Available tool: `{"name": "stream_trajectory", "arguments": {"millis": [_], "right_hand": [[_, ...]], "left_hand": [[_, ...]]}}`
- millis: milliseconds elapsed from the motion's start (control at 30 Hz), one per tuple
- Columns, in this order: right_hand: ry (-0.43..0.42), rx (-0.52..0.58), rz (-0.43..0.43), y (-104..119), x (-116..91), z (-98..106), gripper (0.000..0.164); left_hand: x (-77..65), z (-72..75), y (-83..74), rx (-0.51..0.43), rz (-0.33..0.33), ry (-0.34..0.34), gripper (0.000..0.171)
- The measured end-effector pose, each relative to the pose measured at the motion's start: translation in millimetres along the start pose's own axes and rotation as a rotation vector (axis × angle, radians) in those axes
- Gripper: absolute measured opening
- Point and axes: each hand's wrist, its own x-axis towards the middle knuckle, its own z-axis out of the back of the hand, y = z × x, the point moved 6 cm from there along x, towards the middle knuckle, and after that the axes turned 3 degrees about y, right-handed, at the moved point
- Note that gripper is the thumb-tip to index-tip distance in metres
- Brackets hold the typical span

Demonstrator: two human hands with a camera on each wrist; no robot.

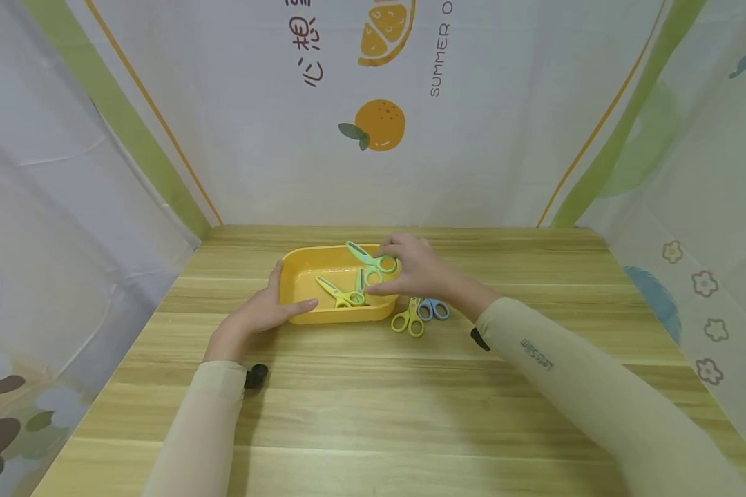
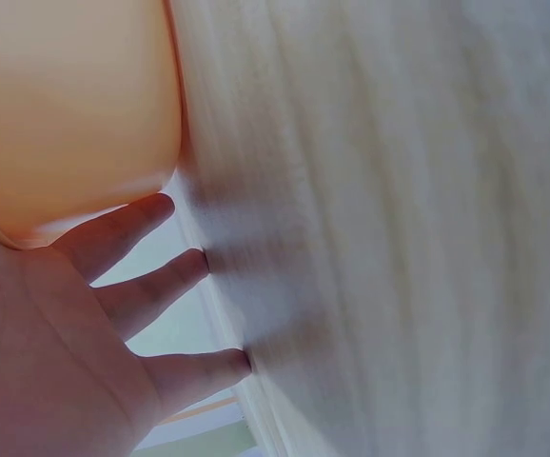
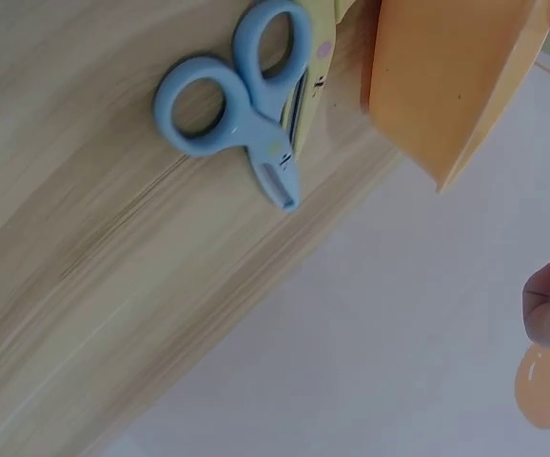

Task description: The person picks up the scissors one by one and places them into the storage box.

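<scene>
My right hand (image 1: pixel 413 266) pinches a pair of green scissors (image 1: pixel 362 254) over the right part of a yellow plastic bin (image 1: pixel 298 315); the blades point up and left. Inside the bin lie yellow scissors (image 1: pixel 331 288) and another green-bladed pair (image 1: pixel 360 279), partly covered. My left hand (image 1: pixel 264 307) rests against the bin's left end, thumb over the near rim. In the left wrist view its straight, spread fingers (image 2: pixel 156 290) reach down beside the bin wall (image 2: pixel 75 105) to the tabletop.
Just right of the bin, blue scissors (image 3: pixel 265 119) and yellow scissors (image 1: pixel 412 319) lie close together on the wooden table (image 1: pixel 348 400). A printed curtain (image 1: pixel 273 166) hangs behind the table's far edge, with more cloth along both sides.
</scene>
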Motion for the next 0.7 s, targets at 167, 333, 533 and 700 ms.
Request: {"name": "stream_trajectory", "arguments": {"millis": [167, 333, 533, 700], "right_hand": [[0.014, -0.039, -0.005, 7, 8, -5, 0.076], [0.020, -0.049, -0.014, 14, 16, -10, 0.076], [0.046, -0.075, -0.046, 24, 27, -16, 0.078], [0.073, -0.098, -0.073, 31, 38, -21, 0.078]], "left_hand": [[-0.2, 0.6, -0.2, 0.015, -0.006, -0.005, 0.138], [1.0, 0.4, 0.9, 0.020, -0.014, -0.007, 0.140], [0.3, 0.1, -0.3, 0.033, -0.013, -0.004, 0.142], [-1.0, 0.1, -2.5, 0.041, -0.014, 0.000, 0.143]]}}
